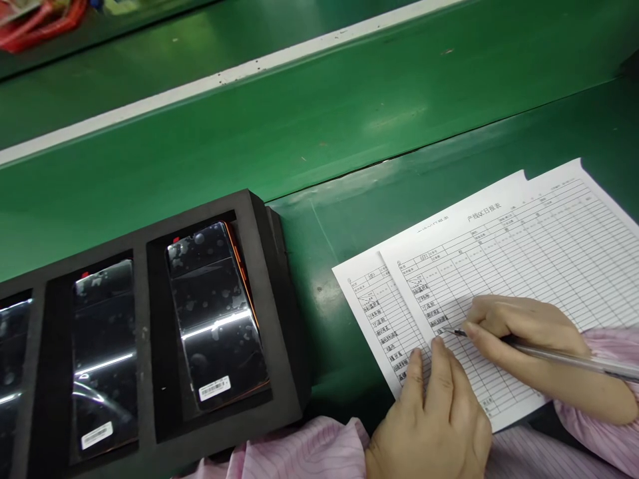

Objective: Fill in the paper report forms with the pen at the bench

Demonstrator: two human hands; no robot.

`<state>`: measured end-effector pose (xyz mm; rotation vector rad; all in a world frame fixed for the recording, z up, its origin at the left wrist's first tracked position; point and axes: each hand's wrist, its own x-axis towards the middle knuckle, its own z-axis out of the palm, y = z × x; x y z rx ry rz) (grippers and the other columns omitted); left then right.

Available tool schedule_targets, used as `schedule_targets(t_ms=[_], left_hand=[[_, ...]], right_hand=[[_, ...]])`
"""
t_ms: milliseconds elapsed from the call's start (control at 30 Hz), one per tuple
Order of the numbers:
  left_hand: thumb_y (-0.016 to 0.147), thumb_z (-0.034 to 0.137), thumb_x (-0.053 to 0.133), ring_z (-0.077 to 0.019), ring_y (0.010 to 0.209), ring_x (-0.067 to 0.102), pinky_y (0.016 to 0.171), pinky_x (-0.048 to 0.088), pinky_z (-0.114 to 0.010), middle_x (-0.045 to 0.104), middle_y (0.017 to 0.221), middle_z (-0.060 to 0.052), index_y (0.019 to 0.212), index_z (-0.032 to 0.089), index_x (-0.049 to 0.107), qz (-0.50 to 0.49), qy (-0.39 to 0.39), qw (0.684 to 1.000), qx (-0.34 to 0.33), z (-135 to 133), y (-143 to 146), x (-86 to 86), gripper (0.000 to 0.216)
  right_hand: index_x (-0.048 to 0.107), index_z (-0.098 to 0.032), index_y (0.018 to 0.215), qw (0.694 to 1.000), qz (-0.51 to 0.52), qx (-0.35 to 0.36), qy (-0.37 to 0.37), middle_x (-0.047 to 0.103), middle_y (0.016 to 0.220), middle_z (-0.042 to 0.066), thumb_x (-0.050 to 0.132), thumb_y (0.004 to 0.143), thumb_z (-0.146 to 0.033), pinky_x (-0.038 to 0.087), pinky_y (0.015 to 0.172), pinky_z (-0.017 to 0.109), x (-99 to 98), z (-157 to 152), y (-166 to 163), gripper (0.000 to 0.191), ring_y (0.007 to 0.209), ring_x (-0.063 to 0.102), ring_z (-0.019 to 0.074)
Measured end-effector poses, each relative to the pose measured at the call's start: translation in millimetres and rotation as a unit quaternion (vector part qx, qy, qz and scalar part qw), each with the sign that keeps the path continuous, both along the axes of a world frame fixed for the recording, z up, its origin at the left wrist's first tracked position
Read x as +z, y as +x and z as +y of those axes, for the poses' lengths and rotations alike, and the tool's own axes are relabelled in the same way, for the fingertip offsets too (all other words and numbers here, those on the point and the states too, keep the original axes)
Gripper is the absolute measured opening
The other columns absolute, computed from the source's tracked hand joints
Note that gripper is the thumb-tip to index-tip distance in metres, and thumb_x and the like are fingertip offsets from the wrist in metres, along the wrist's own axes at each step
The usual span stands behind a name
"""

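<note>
My right hand (pixel 524 332) grips a pen (pixel 564 356), its tip touching the left column of a printed form (pixel 539 233). Rows of handwriting fill part of that column, just above the tip. Flat on the paper, fingers stretched out, my left hand (pixel 439 419) presses near the lower left edge of the top sheet. Partly under the top sheet lies a second form (pixel 369 279) with similar handwritten rows. Pink striped sleeves cover both wrists.
At left a black foam tray (pixel 294 372) holds several phones in slots, among them one with an orange edge (pixel 214 319) and another phone (pixel 104 359), both with white labels. A green raised ledge (pixel 319 133) runs behind. Red items (pixel 40 26) lie at the far upper left.
</note>
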<state>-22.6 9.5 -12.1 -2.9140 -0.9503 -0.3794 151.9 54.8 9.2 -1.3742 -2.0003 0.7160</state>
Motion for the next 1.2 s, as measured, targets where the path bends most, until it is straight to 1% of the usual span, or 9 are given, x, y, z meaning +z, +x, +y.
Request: schedule_targets(t_ms=[133,300,433,600,733,833,1033,1133,1200], left_hand=[[0.097,0.018,0.032,-0.0239,0.115,0.058,0.100,0.036,-0.041,0.068,0.115,-0.004,0.093,0.015,0.065,0.003,-0.006,1.000,-0.003,-1.4,0.0,-0.4,0.033],[0.098,0.016,0.030,-0.0240,0.115,0.059,0.100,0.037,-0.042,0.068,0.115,-0.004,0.094,0.015,0.065,0.004,-0.008,1.000,-0.007,0.6,-0.7,-0.4,0.035],[0.098,0.015,0.029,-0.0240,0.115,0.059,0.100,0.037,-0.042,0.068,0.116,-0.004,0.094,0.015,0.065,0.004,-0.007,1.000,-0.007,1.4,-0.7,-0.8,0.037],[0.098,0.014,0.028,-0.0230,0.114,0.059,0.100,0.036,-0.041,0.069,0.114,-0.003,0.093,0.015,0.066,-0.005,-0.009,1.000,0.004,-0.3,0.9,-0.8,0.038],[0.098,0.016,0.029,-0.0233,0.114,0.059,0.100,0.037,-0.041,0.069,0.113,-0.003,0.091,0.015,0.066,-0.008,-0.003,1.000,0.005,-0.8,2.4,-1.5,0.038],[0.098,0.017,0.030,-0.0232,0.115,0.058,0.100,0.037,-0.041,0.068,0.114,-0.003,0.092,0.015,0.067,-0.006,-0.006,1.000,0.007,-1.0,2.8,-2.2,0.037],[0.098,0.017,0.030,-0.0237,0.115,0.058,0.100,0.037,-0.041,0.068,0.115,-0.004,0.093,0.015,0.066,-0.005,-0.004,1.000,-0.001,-1.8,1.1,-1.3,0.036],[0.098,0.016,0.031,-0.0235,0.115,0.059,0.100,0.037,-0.041,0.068,0.114,-0.003,0.093,0.015,0.066,-0.003,-0.007,1.000,0.002,-1.6,0.5,-1.0,0.035],[0.098,0.015,0.030,-0.0231,0.114,0.059,0.100,0.037,-0.041,0.069,0.113,-0.003,0.092,0.015,0.066,-0.004,-0.003,1.000,0.004,-0.5,0.4,-0.9,0.036]], right_hand=[[0.035,-0.022,0.067,1.000,-0.007,0.003,0.003,0.053,0.057,-0.008,0.051,0.088,-0.008,0.047,0.046,0.015,1.1,0.8,-2.1,0.029,0.047,0.053,0.0054],[0.035,-0.021,0.063,1.000,-0.006,-0.003,0.001,0.052,0.054,-0.006,0.050,0.088,-0.010,0.046,0.040,0.019,3.1,2.5,-3.9,0.031,0.044,0.052,0.0073],[0.036,-0.021,0.064,1.000,-0.011,-0.013,-0.005,0.053,0.055,-0.006,0.051,0.088,-0.010,0.045,0.041,0.017,2.1,2.8,-3.4,0.030,0.046,0.054,0.0061],[0.034,-0.021,0.065,1.000,0.001,-0.007,0.015,0.050,0.054,-0.007,0.051,0.088,-0.009,0.045,0.042,0.016,0.0,2.6,-2.3,0.030,0.044,0.051,0.0057],[0.036,-0.022,0.067,1.000,-0.009,-0.009,0.021,0.053,0.056,-0.007,0.050,0.088,-0.009,0.046,0.042,0.017,2.4,3.3,-3.1,0.029,0.045,0.052,0.0059],[0.036,-0.022,0.067,1.000,-0.020,-0.005,0.016,0.052,0.056,-0.007,0.051,0.088,-0.010,0.046,0.042,0.017,2.6,4.7,-3.5,0.029,0.045,0.052,0.0064],[0.034,-0.021,0.064,0.999,-0.033,0.008,0.019,0.047,0.051,-0.007,0.050,0.088,-0.012,0.041,0.035,0.015,-0.7,6.2,-0.2,0.030,0.040,0.048,0.0056],[0.034,-0.021,0.064,1.000,-0.028,0.008,0.004,0.050,0.054,-0.007,0.051,0.088,-0.011,0.043,0.039,0.016,-0.7,3.3,1.5,0.031,0.042,0.050,0.0059],[0.035,-0.022,0.065,1.000,-0.015,-0.005,-0.002,0.051,0.055,-0.007,0.052,0.088,-0.011,0.044,0.041,0.017,-0.7,1.4,1.5,0.031,0.044,0.051,0.0064]])
